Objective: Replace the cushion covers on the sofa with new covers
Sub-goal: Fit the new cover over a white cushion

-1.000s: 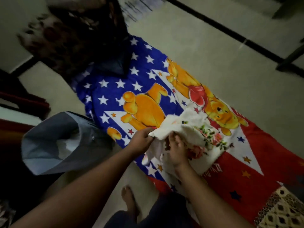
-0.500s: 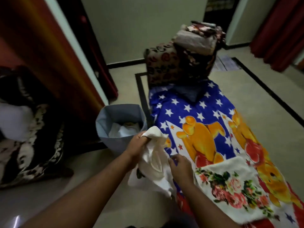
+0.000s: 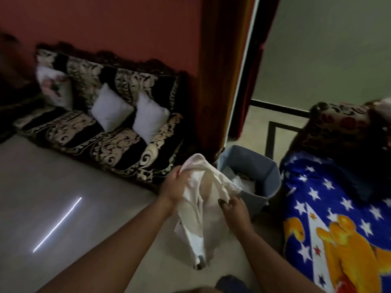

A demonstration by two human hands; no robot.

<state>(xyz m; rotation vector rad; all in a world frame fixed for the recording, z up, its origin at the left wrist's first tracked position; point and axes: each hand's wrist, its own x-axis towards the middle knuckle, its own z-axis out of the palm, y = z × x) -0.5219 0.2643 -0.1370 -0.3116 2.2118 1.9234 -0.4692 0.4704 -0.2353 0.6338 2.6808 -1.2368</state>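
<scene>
Hands hold a white cushion cover over the floor, near the black-and-cream sofa. Left hand bunches its top; right hand pinches an edge. Cloth looks light and limp; best taken at the opening's hem.

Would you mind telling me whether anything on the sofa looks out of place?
Two cushions on the sofa are plain white, apparently bare, while the far-left cushion wears a floral cover.
</scene>
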